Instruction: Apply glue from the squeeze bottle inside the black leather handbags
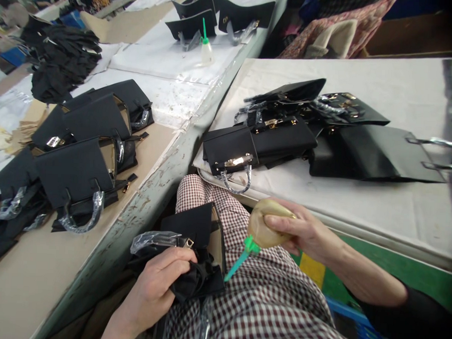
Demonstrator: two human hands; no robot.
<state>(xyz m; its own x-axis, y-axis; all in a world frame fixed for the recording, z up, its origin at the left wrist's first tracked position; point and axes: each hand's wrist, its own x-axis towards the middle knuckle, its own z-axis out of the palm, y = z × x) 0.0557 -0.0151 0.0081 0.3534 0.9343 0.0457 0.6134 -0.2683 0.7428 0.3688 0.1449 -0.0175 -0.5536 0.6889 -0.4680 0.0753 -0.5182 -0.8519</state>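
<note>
My right hand (301,233) is closed round a soft yellowish glue bottle (263,226) with a green nozzle (240,260). The nozzle tip points down-left at a black handbag (196,248) lying on my lap. The bag's handle is wrapped in clear plastic (151,238). My left hand (157,286) grips a fold of the bag's black material at its lower edge, with the fingers curled over it. My lap is covered in checked cloth (265,301).
Several black handbags (80,158) stand on the brown table at the left. More bags (272,136) lie on the white table (359,205) at the right. Another glue bottle (206,48) stands on the far table. A black pile (62,62) sits far left.
</note>
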